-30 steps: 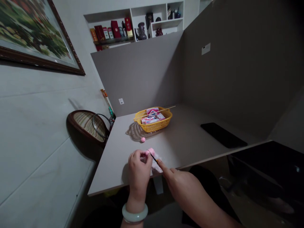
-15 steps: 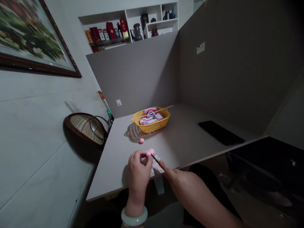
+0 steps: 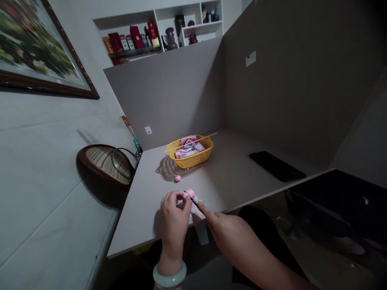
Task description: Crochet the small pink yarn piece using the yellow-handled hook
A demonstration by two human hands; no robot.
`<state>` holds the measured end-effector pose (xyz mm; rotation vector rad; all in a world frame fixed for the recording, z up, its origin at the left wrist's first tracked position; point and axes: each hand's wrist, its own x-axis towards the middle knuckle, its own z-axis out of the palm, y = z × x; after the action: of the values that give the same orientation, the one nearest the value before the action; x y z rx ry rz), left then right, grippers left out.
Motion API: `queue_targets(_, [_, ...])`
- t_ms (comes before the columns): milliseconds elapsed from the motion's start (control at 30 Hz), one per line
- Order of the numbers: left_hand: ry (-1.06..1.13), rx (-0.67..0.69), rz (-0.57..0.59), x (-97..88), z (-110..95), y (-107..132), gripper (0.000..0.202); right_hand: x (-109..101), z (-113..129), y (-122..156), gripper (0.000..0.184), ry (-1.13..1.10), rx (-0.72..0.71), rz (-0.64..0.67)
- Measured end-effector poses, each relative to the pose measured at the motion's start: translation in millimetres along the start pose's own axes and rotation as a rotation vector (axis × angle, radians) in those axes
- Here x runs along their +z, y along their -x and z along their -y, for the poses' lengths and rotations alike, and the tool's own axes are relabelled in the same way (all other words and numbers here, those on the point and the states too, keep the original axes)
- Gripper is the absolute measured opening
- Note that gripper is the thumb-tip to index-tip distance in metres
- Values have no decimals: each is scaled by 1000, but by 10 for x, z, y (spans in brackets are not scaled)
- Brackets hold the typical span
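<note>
My left hand [image 3: 173, 215], with a pale bangle [image 3: 169, 278] at its wrist, pinches a pink lump [image 3: 190, 192] near the table's front edge. Thumb and fingers close on its left side. My right hand [image 3: 222, 225] grips a thin, dark-bladed knife [image 3: 193, 200], a bit of orange showing near the fingers. Its blade lies across the pink lump. Under both hands is a crumpled whitish sheet [image 3: 198, 213], partly covered. A small pink ball [image 3: 177, 178] rests on the table farther back. What exactly the pink material is, I cannot tell.
A yellow basket [image 3: 193, 162] with pink-and-white boxes [image 3: 186, 152] stands behind, a thin stick [image 3: 208, 136] across its rim. To the right lies a flat black object [image 3: 276, 166]. Grey panels [image 3: 169, 96] border the table [image 3: 136, 217]. A brown-rimmed woven item [image 3: 104, 165] is at the left.
The blade now reaches farther across the pink lump, its tip showing on the far left side. The whole view has shifted slightly; the basket and ball stay put.
</note>
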<state>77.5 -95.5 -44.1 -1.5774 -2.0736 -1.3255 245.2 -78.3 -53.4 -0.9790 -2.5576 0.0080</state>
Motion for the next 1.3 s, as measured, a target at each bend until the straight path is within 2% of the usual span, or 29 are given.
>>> queue_targets(167, [2, -7, 1, -2, -7, 10, 13, -7, -31, 22, 71, 13, -18, -20])
queue_targets(433, [21, -37, 18, 11, 9, -11, 12, -84, -62, 39, 70, 29, -19, 29])
queue_targets(700, [14, -44, -6, 22, -15, -24, 19, -174, 19, -165, 72, 66, 6, 67])
queue_targets(933, [23, -54, -4, 34, 8, -23, 12, -110, -145, 31, 68, 36, -72, -22])
queue_targets(1033, [21, -54, -14, 38, 16, -22, 14, -130, -95, -71, 63, 91, -33, 30])
queue_targets(1167, [32, -61, 1, 30, 20, -15, 17, -97, -3, -222, 71, 123, -2, 70])
queue_targets(1300, [-17, 17, -15, 12, 7, -6, 13, -51, 4, -239, 71, 105, 0, 58])
